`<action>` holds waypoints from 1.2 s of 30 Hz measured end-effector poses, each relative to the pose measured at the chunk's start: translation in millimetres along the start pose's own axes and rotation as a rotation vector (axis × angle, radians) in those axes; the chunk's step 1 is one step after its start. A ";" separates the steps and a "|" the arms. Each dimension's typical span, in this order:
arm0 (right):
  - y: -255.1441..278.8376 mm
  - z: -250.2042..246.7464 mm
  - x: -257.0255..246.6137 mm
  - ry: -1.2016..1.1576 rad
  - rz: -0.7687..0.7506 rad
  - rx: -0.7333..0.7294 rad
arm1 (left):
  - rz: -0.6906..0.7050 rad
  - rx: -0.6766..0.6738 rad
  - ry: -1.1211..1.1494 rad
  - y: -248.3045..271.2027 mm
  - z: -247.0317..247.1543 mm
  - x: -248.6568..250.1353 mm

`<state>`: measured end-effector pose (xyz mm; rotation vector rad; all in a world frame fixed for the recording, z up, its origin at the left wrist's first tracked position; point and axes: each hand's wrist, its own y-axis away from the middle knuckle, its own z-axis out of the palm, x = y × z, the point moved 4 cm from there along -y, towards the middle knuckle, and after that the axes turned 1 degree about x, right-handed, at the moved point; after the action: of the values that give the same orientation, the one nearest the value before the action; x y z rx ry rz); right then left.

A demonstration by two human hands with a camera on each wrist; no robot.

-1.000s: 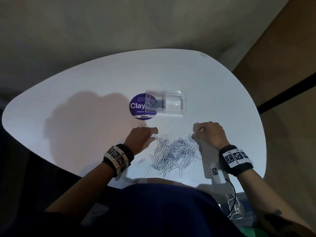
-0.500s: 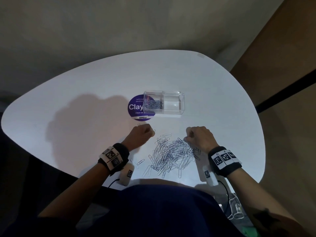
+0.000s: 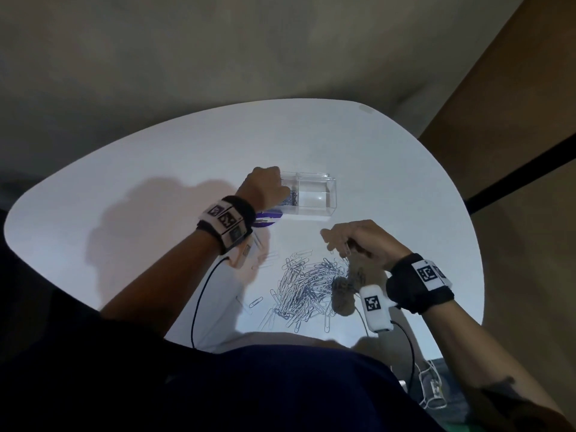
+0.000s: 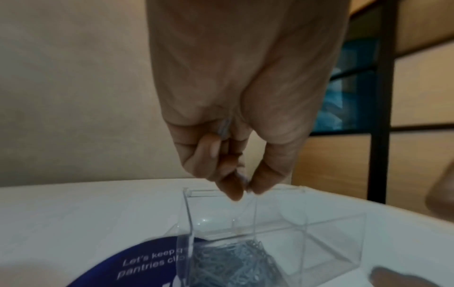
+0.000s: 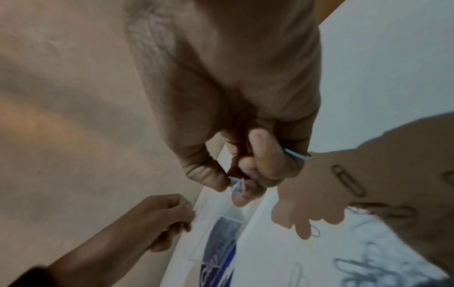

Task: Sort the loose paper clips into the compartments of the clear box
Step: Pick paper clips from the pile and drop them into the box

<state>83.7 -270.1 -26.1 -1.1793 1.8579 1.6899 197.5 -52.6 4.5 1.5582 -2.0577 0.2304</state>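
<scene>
The clear two-compartment box [image 3: 316,199] stands on the white table [image 3: 156,182]. Its left compartment holds a heap of blue-grey paper clips [image 4: 233,264]; the right one looks bare. My left hand [image 3: 285,194] hovers over the left compartment, fingertips pinched [image 4: 245,188] on a few clips. A big loose pile of paper clips [image 3: 308,288] lies in front of me. Just above the pile's right edge, my right hand [image 3: 338,244] pinches several clips [image 5: 237,186] between thumb and fingers, and one more clip [image 5: 297,154] sticks out of the fist.
A round purple sticker [image 3: 268,218] with white lettering lies partly under the box's left end. A few stray clips [image 3: 255,302] lie left of the pile. Cables run from both wrist cameras to the near table edge [image 3: 218,344].
My left hand has left the pile's left edge and travelled forward to the box's left compartment. My right hand has risen off the pile with clips in its grip.
</scene>
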 end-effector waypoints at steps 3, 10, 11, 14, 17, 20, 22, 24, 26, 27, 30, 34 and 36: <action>-5.4 9.5 -19.9 0.025 -0.012 -0.044 | -0.108 -0.148 -0.166 -18.7 8.3 12.2; -31.8 36.1 -78.1 0.051 -0.150 0.006 | 0.005 -0.081 -0.014 -23.3 12.4 -7.7; -37.1 41.9 -88.1 0.054 -0.180 0.018 | 0.050 0.014 0.044 -16.1 4.7 -9.6; -56.9 60.0 -115.6 0.093 -0.297 0.094 | 0.030 0.229 0.141 15.6 -15.0 -17.2; -75.2 77.5 -127.9 0.160 -0.353 0.104 | -0.060 0.286 0.118 48.9 -18.8 -30.8; -84.5 86.6 -124.1 0.296 -0.375 0.084 | -0.063 0.297 0.177 83.8 -10.0 -46.7; -86.4 88.9 -119.0 0.412 -0.394 0.089 | -0.074 0.280 0.203 101.4 -0.7 -55.6; -84.2 89.3 -115.8 0.480 -0.409 0.098 | -0.057 0.265 0.205 113.8 9.6 -60.8; -78.1 85.8 -114.8 0.506 -0.458 0.119 | -0.011 0.178 0.159 123.5 22.5 -59.5; -72.9 82.9 -114.0 0.508 -0.487 0.125 | 0.024 0.110 0.123 128.0 30.5 -57.5; -52.3 70.4 -105.5 0.483 -0.571 0.154 | 0.108 -0.116 0.060 140.6 54.1 -50.7; -23.1 48.6 -78.0 0.531 -0.620 0.162 | 0.185 -0.205 0.020 151.8 77.1 -42.5; -12.5 35.1 -56.1 0.592 -0.586 0.134 | 0.253 -0.156 -0.031 153.1 88.1 -35.1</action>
<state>116.9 -217.6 -0.1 -2.0646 1.6242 0.9400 33.4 -14.1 -59.3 1.2164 -2.2387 0.1349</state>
